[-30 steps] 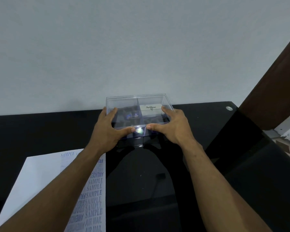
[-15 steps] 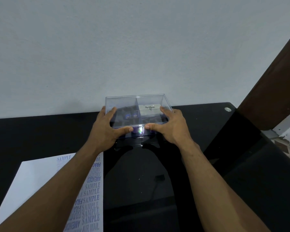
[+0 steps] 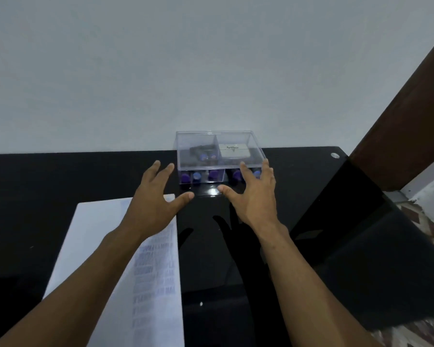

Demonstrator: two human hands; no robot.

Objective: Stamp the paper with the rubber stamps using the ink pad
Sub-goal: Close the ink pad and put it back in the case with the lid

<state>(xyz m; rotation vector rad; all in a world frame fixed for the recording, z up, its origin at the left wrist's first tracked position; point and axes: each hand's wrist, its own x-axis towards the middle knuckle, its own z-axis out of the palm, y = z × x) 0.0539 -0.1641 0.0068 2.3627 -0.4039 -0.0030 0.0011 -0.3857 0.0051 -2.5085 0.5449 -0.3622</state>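
Note:
A clear plastic box stands shut at the far edge of the black glass table, against the wall. Inside it lie a white ink pad at the back right and several rubber stamps with purple ends along the front. My left hand hovers just left of the box, fingers spread, touching nothing. My right hand is spread in front of the box's right half, fingertips at its front wall; contact is unclear. The white paper, with blue stamped words down its right side, lies under my left forearm.
The black glass table reflects my arms. A white wall rises right behind the box. A brown wooden beam slants up at the right. Round metal fittings sit near the table's right edge.
Both hands have come off the box and drawn back toward me with fingers spread. The left hand moved left, clear of the box. The camera view shifted, showing the box's front.

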